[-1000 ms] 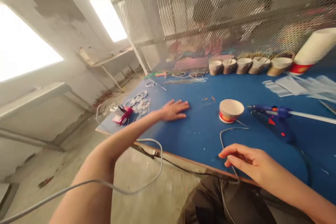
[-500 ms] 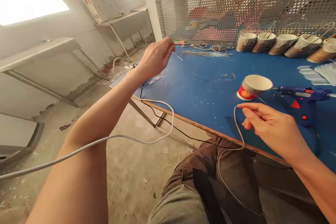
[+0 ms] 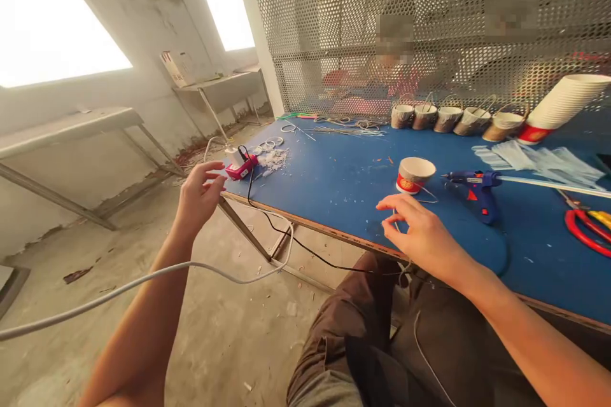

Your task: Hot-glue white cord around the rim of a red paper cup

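Note:
Out over the table's left corner, my left hand [image 3: 200, 194] is raised with its fingers apart, just in front of a pink power strip [image 3: 242, 166] holding a white plug. Toward the front edge, my right hand [image 3: 415, 229] has curved fingers, with thumb and index tips apart. A thin grey string [image 3: 395, 219] shows in the gap between those fingers, and more of it bunches at the table edge and lies over my lap. Just beyond this hand stands a paper cup [image 3: 408, 183] with a red band, string around its side. A blue glue gun [image 3: 477, 191] lies right of the cup.
Finished-looking small pails [image 3: 424, 117] line the back, beside a leaning stack of paper cups [image 3: 568, 105]. Glue sticks [image 3: 539, 159] and red-handled pliers [image 3: 580, 226] lie right. A white cord [image 3: 191, 265] crosses my left arm. Behind the mesh panel [image 3: 334, 32] are people.
My left hand has moved down and left, and its fingers have spread. My right hand's pinch on the string has loosened. The view has turned right, bringing the cup stack and pliers in.

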A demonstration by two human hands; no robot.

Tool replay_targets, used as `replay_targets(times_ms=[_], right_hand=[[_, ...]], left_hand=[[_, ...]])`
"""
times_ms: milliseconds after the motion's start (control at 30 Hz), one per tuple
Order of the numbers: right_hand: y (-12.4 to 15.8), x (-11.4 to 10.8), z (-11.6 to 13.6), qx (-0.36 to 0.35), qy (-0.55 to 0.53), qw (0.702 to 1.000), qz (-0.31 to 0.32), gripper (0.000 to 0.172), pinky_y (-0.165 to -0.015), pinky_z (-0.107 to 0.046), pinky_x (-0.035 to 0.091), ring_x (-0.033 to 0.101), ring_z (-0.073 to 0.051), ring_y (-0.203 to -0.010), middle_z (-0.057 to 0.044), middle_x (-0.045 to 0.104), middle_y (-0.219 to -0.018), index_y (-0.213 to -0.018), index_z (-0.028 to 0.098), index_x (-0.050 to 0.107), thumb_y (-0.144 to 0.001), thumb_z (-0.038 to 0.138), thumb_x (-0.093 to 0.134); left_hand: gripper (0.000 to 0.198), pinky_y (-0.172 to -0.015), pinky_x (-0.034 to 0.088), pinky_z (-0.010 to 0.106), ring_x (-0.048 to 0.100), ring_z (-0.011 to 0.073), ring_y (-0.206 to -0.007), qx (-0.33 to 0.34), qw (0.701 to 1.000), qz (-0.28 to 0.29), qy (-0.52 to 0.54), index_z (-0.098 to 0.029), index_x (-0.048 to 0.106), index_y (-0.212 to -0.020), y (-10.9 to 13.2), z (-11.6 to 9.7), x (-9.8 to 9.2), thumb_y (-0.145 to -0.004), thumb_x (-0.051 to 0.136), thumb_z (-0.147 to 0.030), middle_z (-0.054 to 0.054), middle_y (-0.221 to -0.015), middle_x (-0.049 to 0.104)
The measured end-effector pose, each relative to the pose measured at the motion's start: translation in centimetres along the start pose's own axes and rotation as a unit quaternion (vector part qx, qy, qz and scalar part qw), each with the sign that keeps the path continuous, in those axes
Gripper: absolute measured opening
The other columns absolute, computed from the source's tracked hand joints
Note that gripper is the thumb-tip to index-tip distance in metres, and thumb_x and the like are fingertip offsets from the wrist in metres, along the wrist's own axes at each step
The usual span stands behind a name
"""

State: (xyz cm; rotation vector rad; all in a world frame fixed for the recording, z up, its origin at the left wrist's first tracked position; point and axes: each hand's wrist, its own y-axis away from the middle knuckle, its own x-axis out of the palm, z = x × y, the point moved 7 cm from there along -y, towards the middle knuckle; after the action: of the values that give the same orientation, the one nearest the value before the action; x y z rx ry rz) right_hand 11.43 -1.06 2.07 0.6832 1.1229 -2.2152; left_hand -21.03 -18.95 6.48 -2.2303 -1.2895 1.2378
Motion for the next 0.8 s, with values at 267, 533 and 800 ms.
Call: replay_targets(times_ms=[267,533,800], right_hand=[[0.5,-1.2,-1.2,0.041,-0.027,0.999,0.018,0.017,-0.052,-0.027,0.052,0.068,-0.018,-0.074,-0.007,0.069,-0.092,-0.096,0.020,0.061,-0.084,0.023,0.050],[1.6,-3.7,-2.3,0.047,-0.027,0.998,-0.018,0.017,-0.070,-0.029,0.055,0.066,-0.017,-0.077,-0.005,0.069,-0.090,-0.097,0.022,0.061,-0.087,0.020,0.048],[1.3,-5.6,-5.3,0.122,-0.015,0.989,-0.082,0.016,-0.069,-0.027,0.054,0.066,-0.016,-0.074,-0.004,0.069,-0.088,-0.093,0.022,0.062,-0.085,0.017,0.048]], left_hand=[[0.017,-0.064,0.055,0.028,0.062,0.0112,-0.071,-0.048,0.999,-0.002,0.015,-0.018,0.059,-0.092,-0.5,0.0,-0.7,-0.076,0.054,-0.020,0.000,-0.086,0.065],[0.016,-0.067,0.054,0.030,0.064,0.0162,-0.069,0.097,0.982,0.163,-0.007,-0.021,0.064,-0.088,-4.4,-8.2,8.2,-0.079,0.055,-0.031,0.002,-0.078,0.068],[0.022,-0.070,0.056,0.028,0.064,0.0164,-0.084,0.323,0.871,0.366,0.064,-0.022,0.063,-0.099,-4.4,-17.6,21.3,-0.087,0.046,-0.029,0.007,-0.103,0.065]])
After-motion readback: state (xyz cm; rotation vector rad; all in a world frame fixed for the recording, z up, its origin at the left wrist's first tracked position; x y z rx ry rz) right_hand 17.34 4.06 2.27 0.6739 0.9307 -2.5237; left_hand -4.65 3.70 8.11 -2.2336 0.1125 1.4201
